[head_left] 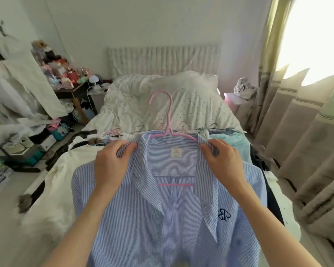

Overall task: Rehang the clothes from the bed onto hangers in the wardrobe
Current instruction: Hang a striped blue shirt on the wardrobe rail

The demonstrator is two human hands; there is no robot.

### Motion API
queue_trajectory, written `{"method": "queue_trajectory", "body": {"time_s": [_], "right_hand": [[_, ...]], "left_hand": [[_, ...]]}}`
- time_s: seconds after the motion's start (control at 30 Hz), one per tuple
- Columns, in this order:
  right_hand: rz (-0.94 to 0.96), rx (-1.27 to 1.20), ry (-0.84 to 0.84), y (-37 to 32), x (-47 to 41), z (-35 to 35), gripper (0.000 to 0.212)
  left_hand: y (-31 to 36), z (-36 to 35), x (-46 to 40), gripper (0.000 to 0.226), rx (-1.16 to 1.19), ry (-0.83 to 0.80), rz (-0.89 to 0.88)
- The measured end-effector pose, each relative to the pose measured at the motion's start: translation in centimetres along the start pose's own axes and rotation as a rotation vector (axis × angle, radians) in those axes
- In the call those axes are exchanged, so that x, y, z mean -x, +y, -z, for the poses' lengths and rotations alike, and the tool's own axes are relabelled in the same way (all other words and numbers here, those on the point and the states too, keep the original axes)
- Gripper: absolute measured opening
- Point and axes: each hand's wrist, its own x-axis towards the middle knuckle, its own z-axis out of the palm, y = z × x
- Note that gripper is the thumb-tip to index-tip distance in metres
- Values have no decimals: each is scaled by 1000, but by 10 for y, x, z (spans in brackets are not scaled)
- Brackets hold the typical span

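Above bed (191, 105): striped shirt (162, 218) on pink hanger (169, 120); left hand (112, 162), right hand (223, 160) pinch collar ends, hanger between grips; hanger shoulders apparently inside shirt.

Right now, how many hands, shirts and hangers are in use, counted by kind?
Hands: 2, the left hand and the right hand
Striped shirt: 1
Pink hanger: 1
Total: 4

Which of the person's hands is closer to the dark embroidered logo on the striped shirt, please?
The right. The right hand grips the collar on the logo's side, directly above it. The left hand grips the opposite collar edge, across the striped shirt from it.
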Motion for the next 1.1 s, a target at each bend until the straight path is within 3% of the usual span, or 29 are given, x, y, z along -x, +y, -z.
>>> {"method": "queue_trajectory", "body": {"time_s": [0.2,0.47,0.73,1.0,1.1], "right_hand": [[-15,15,67,16,-74,-37,23],[-179,53,-60,81,-177,-137,26],[-267,61,-123,126,-279,-205,24],[-353,118,-382,227,-305,-300,24],[-423,113,-474,267,-306,-340,24]], "left_hand": [[-14,-45,-73,24,-6,27,-72],[-103,-164,-168,24,36,-238,-1],[-149,-256,-269,23,54,-351,30],[-235,-375,-280,25,-135,-686,170],[-263,-414,-275,22,-195,-740,213]]}}
